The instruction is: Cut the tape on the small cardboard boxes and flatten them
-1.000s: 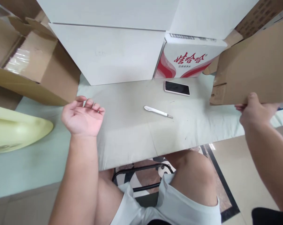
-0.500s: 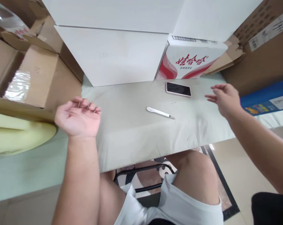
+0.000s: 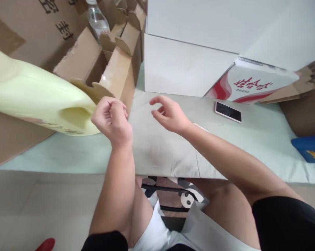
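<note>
The near edge of the table runs just above the person's lap. There is bare cloth (image 3: 159, 153) between the two hands and down to that edge. The left hand (image 3: 112, 120) is curled up in a fist, right by the end of a smooth pale yellow thing (image 3: 42, 94); I can't tell if they touch. The right hand (image 3: 169, 113) has its thumb and pointing finger apart, over the cloth.

The cloth is pale green and wrinkly at the front. A phone (image 3: 228, 112) lies on it, near a white box with red letters (image 3: 248, 85). The floor (image 3: 55, 202) is pale tile.

Behind the left hand is an open cardboard box (image 3: 117, 71). A clear bottle (image 3: 97, 21) shows above its flaps; I can't tell if it's inside.
</note>
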### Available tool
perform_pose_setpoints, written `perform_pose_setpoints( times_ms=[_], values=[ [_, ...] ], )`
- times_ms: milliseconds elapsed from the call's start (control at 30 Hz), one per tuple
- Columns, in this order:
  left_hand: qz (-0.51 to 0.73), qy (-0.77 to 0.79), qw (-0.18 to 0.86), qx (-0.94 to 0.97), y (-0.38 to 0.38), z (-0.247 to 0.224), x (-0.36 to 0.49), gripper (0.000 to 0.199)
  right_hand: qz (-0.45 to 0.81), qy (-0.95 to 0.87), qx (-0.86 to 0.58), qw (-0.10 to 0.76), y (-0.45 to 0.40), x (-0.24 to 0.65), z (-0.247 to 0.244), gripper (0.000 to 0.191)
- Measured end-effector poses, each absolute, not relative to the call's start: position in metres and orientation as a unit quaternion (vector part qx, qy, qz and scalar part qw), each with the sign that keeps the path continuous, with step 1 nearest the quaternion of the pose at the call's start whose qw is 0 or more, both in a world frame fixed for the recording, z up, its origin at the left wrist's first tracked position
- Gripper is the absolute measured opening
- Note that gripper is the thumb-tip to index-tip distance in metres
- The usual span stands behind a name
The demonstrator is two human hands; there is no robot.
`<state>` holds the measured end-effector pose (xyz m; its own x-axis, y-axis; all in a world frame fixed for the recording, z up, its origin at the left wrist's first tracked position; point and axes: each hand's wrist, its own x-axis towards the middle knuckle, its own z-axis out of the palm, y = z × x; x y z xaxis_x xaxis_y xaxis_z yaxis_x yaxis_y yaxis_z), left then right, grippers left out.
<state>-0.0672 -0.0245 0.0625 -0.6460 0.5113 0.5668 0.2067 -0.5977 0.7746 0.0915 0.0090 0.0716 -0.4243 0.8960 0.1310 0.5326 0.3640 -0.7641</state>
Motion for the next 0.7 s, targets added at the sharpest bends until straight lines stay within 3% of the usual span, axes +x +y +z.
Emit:
perform_pose_setpoints(
  times_ms=[133,233,367,533,700],
  values=[
    [0.801,0.441,0.051,0.402,-0.028,0.067,-0.083,0.025,0.257,-0.859,-0.345,0.277,0.03,0.014,0.101,0.039],
    [0.803,0.439,0.042,0.401,-0.029,0.062,-0.093,0.023,0.198,-0.894,-0.337,0.219,0.038,-0.02,0.118,0.049],
    [0.797,0.448,0.024,0.403,-0.032,0.058,-0.1,0.029,0.123,-0.89,-0.408,0.163,0.035,-0.024,0.119,0.034],
    [0.819,0.438,-0.001,0.371,-0.04,0.067,-0.092,0.027,0.112,-0.863,-0.42,0.259,0.023,0.026,0.106,0.022],
    [0.853,0.413,0.073,0.31,-0.039,0.075,-0.079,0.026,0.121,-0.868,-0.346,0.334,-0.012,0.103,0.116,0.01]
  ],
)
